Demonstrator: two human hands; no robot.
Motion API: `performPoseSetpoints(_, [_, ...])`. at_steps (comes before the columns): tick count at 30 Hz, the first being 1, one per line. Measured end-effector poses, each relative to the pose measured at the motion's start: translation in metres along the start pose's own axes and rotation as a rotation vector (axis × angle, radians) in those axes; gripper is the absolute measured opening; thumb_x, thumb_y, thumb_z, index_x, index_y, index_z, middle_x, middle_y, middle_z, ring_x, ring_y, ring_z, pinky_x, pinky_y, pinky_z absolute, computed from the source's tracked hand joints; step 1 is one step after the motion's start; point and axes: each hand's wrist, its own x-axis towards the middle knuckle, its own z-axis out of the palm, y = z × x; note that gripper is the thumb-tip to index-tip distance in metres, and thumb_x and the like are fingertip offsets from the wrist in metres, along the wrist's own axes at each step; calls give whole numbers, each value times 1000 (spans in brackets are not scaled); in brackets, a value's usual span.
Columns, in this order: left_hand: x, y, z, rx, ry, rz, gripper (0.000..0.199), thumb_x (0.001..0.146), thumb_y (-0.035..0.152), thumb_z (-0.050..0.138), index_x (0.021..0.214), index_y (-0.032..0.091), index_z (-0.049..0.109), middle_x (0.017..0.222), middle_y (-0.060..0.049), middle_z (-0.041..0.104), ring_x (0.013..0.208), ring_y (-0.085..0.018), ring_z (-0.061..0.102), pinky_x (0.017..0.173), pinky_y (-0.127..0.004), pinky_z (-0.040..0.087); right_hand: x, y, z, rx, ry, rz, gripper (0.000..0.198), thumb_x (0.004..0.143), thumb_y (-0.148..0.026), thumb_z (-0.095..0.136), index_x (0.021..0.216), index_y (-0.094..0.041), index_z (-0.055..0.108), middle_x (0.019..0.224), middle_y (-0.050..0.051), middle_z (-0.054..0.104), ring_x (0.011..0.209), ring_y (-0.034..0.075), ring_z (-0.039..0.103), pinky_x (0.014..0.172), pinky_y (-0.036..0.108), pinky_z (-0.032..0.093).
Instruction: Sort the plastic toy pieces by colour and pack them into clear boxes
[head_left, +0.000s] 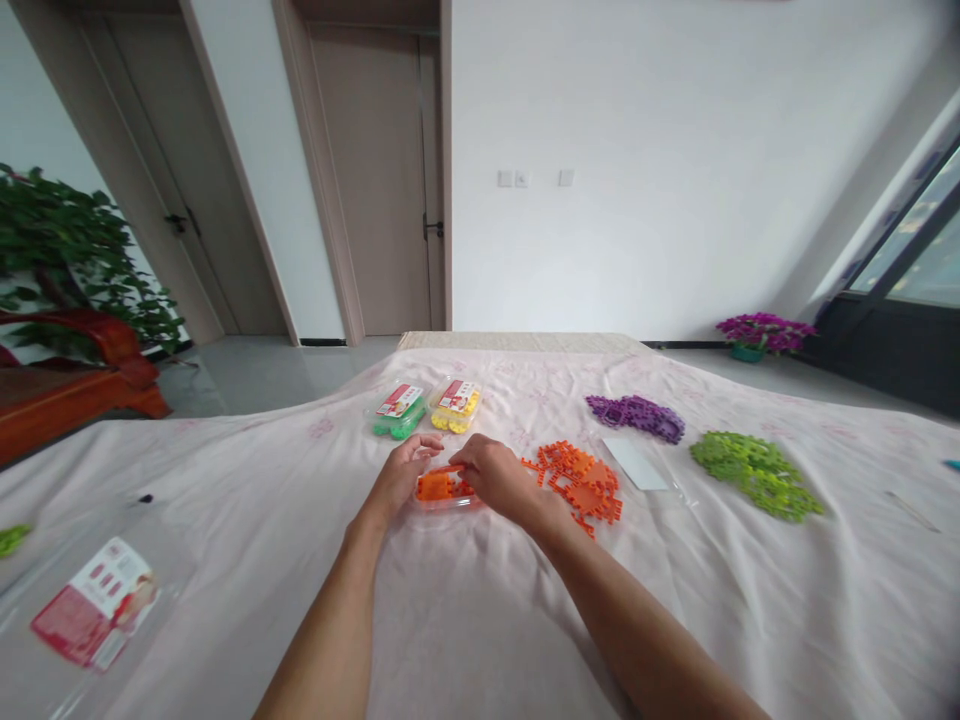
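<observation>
1. A small, clear plastic tub (448, 507) sits on a pale pink cloth (465, 620), between a person's two bare hands. It holds flat orange plastic pieces (435, 487).
2. The right hand (491, 470) reaches over the tub's right side, its fingers apparently pinched together on the end of a thin orange plastic strip (448, 469) near the far rim; the fingertips are partly hidden.
3. The left hand (405, 472) curves along the tub's left side, fingers apart. Whether they touch the wall cannot be told.
4. A likely trouble: the strip could catch on the rim or spring loose, since it lies high and only one end seems pinched.
5. The light tub might also slide or tip on the wrinkled cloth if pushed from one side, spilling its pieces.
6. The tub looks shallow and see-through, with rounded corners; its orange contents are bright and notched along the edges, packed unevenly.
7. Right of the tub spreads a loose heap of notched orange plastic pieces (589, 483). Beyond it, slightly left, stand two clear, labelled boxes, one with green pieces (399, 410), one with yellow pieces (456, 404).
</observation>
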Motion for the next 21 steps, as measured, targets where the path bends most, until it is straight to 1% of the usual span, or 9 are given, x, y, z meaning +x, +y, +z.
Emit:
performPoseSetpoints(5, [1, 0, 1, 33, 5, 10, 22, 72, 21, 54, 92, 20, 63, 133, -9, 55, 117, -26, 55, 101, -42, 41, 2, 2, 12, -40, -40, 0, 24, 85, -11, 51, 87, -19, 74, 91, 5, 67, 92, 15, 60, 80, 22, 40])
performPoseSetpoints(9, [2, -2, 0, 1, -11, 6, 23, 72, 22, 55, 93, 20, 62, 136, -9, 54, 118, -26, 55, 98, -42, 43, 2, 0, 15, -24, 3, -6, 24, 86, -12, 51, 90, -19, 74, 95, 6, 68, 92, 15, 59, 80, 22, 40])
performPoseSetpoints(11, [2, -2, 0, -3, -14, 8, 23, 72, 23, 56, 94, 20, 62, 135, -10, 54, 119, -26, 54, 97, -41, 44, 2, -1, 16, -17, -5, -7, 24, 85, -12, 51, 90, -19, 73, 96, 6, 68, 91, 15, 59, 80, 22, 39])
performPoseSetpoints(14, [2, -1, 0, 31, -6, 16, 21, 74, 23, 54, 92, 20, 62, 133, -10, 55, 118, -26, 55, 99, -41, 42, 2, -1, 18, -14, -59, -8, 22, 79, -8, 51, 83, -18, 70, 93, 5, 67, 87, 14, 58, 76, 22, 38])
performPoseSetpoints(17, [2, 1, 1, 37, -11, 21, 21, 72, 21, 53, 92, 20, 61, 132, -10, 56, 118, -25, 55, 100, -41, 41, 4, 2, 18, 9, -95, 15, 15, 72, -7, 51, 71, -16, 63, 82, 2, 64, 76, 12, 53, 68, 22, 34])
performPoseSetpoints(21, [1, 3, 4, 49, -18, 23, 23, 68, 18, 56, 91, 20, 60, 130, -10, 57, 113, -25, 58, 100, -41, 41, 6, 8, 13, 145, -220, 62, 9, 65, -9, 50, 61, -16, 49, 62, -5, 46, 63, 9, 42, 59, 21, 27])
